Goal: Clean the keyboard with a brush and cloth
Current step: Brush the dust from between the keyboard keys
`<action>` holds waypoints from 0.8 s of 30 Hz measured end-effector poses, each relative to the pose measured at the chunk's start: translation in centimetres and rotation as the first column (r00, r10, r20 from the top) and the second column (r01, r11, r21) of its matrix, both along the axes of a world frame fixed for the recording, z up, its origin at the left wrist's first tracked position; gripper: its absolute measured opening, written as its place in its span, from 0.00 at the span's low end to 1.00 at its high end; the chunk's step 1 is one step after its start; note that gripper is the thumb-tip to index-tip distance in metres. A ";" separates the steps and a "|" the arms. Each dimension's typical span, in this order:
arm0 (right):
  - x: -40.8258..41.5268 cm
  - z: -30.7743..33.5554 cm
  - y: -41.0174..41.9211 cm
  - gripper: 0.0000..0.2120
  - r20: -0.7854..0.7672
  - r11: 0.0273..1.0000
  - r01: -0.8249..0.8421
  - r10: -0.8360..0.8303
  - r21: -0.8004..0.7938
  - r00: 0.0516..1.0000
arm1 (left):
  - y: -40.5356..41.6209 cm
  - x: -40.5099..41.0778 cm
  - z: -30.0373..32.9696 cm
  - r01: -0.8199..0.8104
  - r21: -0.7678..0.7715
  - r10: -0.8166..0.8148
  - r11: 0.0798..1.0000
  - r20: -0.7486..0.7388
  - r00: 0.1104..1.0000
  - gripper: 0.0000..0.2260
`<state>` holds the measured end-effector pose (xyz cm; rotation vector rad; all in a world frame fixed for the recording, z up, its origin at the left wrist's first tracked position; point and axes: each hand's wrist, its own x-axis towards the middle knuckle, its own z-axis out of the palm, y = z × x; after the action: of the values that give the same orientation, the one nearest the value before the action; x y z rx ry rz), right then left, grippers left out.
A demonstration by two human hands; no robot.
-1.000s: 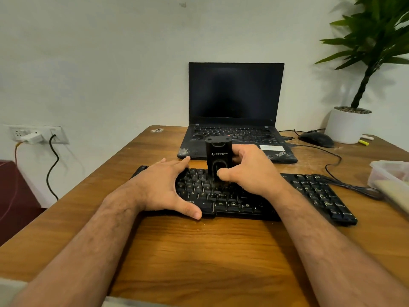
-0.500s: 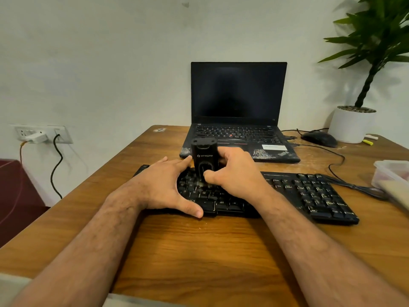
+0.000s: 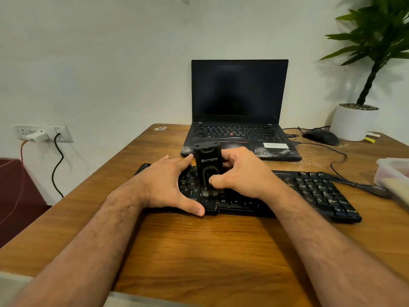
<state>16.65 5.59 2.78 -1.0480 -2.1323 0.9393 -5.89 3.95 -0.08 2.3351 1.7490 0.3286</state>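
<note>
A black keyboard (image 3: 309, 191) lies across the wooden desk (image 3: 210, 251) in front of me. My right hand (image 3: 241, 173) grips a black brush tool (image 3: 208, 162) that stands upright, its bristle end down on the keys left of the keyboard's middle. My left hand (image 3: 163, 185) rests flat on the keyboard's left part with straight fingers, thumb at the front edge, and hides the keys beneath it. No cloth is clearly visible.
An open black laptop (image 3: 240, 111) stands behind the keyboard. A black mouse (image 3: 321, 136) and a potted plant (image 3: 354, 120) sit at the back right. A clear plastic container (image 3: 391, 171) is at the right edge. The keyboard cable (image 3: 338, 160) runs over the desk.
The brush and my right hand have moved left along the keyboard, closer to my left hand. My left hand has stayed in place.
</note>
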 end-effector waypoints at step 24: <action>1.9 1.4 -0.4 0.15 0.020 0.970 -0.177 0.183 -0.164 0.983 | 0.0 -0.2 -0.2 0.001 0.020 -0.001 1.000 0.000 1.000 0.64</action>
<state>18.59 5.20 4.16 -0.9644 -2.2396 1.2050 -6.09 3.99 -0.31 2.3501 1.7522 0.3468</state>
